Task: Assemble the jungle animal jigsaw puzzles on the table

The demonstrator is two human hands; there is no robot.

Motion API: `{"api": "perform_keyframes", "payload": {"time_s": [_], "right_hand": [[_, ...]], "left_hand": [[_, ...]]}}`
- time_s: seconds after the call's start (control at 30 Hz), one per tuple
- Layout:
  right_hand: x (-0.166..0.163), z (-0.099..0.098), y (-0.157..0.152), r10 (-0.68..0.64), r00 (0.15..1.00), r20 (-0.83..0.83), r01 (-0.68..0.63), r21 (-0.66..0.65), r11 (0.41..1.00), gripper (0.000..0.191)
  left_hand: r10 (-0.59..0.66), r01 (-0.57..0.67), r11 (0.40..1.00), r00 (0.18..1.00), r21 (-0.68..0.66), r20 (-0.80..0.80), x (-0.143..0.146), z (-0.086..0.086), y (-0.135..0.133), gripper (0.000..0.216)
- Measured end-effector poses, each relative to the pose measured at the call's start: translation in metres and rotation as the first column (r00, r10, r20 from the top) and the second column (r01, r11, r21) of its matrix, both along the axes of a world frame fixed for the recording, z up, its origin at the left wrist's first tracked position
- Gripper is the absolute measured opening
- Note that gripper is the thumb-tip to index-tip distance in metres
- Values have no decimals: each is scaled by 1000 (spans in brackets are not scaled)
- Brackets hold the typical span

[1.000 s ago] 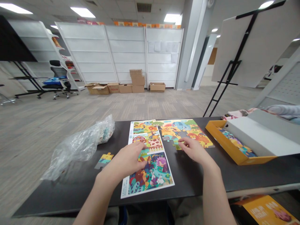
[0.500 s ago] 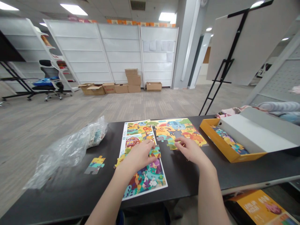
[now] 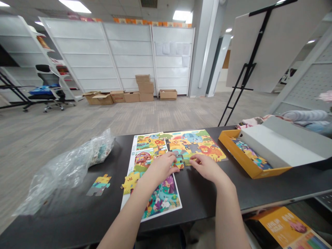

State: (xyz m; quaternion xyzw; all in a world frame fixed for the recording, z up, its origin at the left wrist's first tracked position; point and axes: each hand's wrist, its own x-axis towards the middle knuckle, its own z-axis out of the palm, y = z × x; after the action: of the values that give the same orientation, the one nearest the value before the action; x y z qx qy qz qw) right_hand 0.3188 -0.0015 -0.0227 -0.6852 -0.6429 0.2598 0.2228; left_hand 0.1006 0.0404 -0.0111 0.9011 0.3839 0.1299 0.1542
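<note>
My left hand (image 3: 164,166) is closed on a green and blue puzzle piece (image 3: 179,164), over the right edge of the printed picture sheet (image 3: 168,204). My right hand (image 3: 206,168) has its fingers curled at the edge of a green puzzle piece (image 3: 187,162) at the lower side of the partly joined jigsaw (image 3: 211,149). The two pieces lie side by side; whether they interlock I cannot tell. A dark gap shows in the jigsaw's middle. A yellow puzzle piece (image 3: 130,182) rests on the sheet, left of my left forearm.
Another loose puzzle piece (image 3: 99,185) lies on the black table (image 3: 64,221) at left, near a crumpled clear plastic bag (image 3: 70,166). An opened yellow box (image 3: 251,166) with puzzle pieces stands at right. Below the table edge is an orange box (image 3: 287,224).
My left hand has brought its piece up and right, against the jigsaw's lower part. My right hand has shifted slightly left to the green piece. The whole view has shifted a little.
</note>
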Motion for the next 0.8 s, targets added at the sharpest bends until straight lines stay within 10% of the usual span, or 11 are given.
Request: {"api": "perform_keyframes", "payload": {"time_s": [0.8], "right_hand": [[-1,1,-3,-7,999,-39,7,5,1000,23]], "left_hand": [[-51,54,990,998,128,-26,-21,-1,-2,18]]}}
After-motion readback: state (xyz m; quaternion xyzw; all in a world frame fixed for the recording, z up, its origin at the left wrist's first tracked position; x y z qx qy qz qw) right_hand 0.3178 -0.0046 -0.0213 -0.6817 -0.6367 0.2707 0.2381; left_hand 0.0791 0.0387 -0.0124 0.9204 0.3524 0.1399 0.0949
